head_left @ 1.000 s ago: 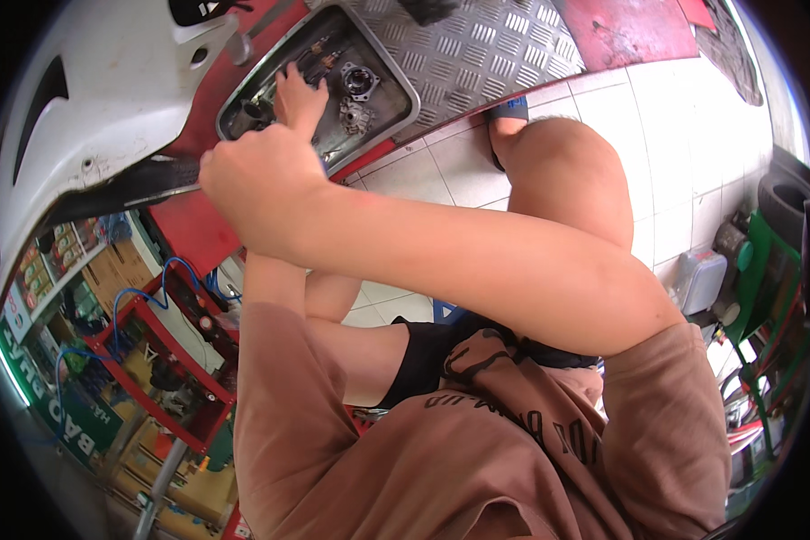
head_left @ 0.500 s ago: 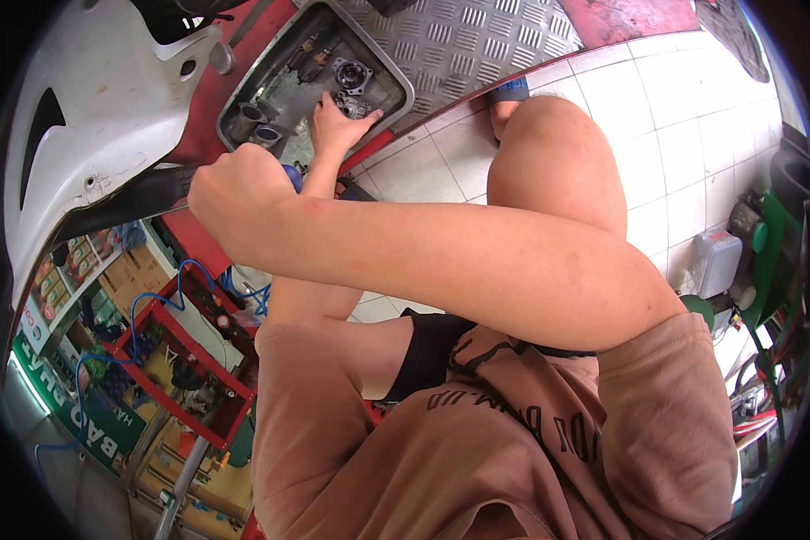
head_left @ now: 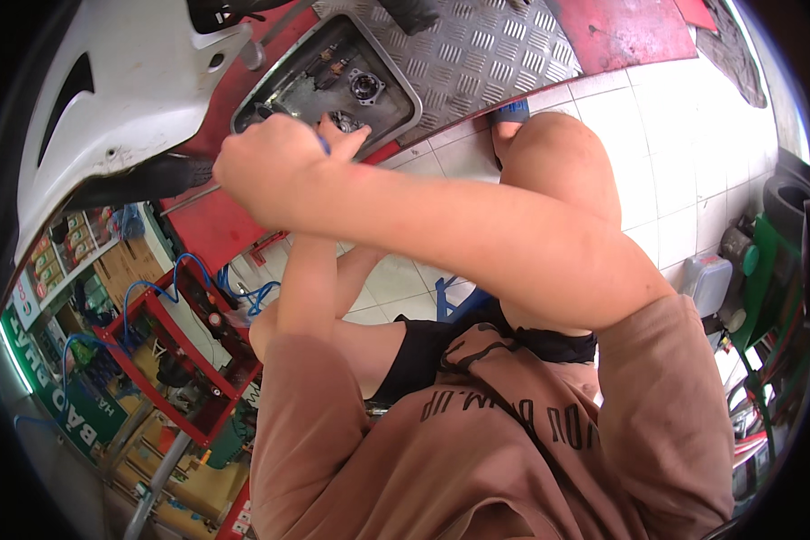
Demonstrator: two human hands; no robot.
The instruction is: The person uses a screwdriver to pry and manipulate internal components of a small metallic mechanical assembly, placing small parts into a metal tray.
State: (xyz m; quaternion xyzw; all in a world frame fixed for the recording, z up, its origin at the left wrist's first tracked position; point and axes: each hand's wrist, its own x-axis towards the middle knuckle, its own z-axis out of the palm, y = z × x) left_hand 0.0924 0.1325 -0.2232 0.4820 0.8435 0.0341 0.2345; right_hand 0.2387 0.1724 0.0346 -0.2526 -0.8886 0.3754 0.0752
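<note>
My right hand (head_left: pixel 268 164) is closed around a tool with a blue handle (head_left: pixel 323 145); a thin metal shaft (head_left: pixel 189 197) shows left of it, beside the scooter's white body (head_left: pixel 117 90). Behind it, my left hand (head_left: pixel 342 142) reaches into the metal tray (head_left: pixel 396 90), fingers around a silver metal part (head_left: pixel 346 122); my right hand and forearm partly hide it. A round flanged part (head_left: pixel 366 86) and dark small parts (head_left: pixel 324 63) lie farther up in the tray.
The tray sits on a red platform (head_left: pixel 209 220) with a patterned metal plate (head_left: pixel 477 45). A red cart (head_left: pixel 180 360) with blue hose and shelves (head_left: pixel 54 261) are at left. A tire (head_left: pixel 787 193) and clear box (head_left: pixel 706 283) stand at right on the tiled floor (head_left: pixel 657 162).
My left hand moved from the dark parts at the tray's upper left down to the silver part. My right hand has risen slightly relative to the tray, still closed on the tool.
</note>
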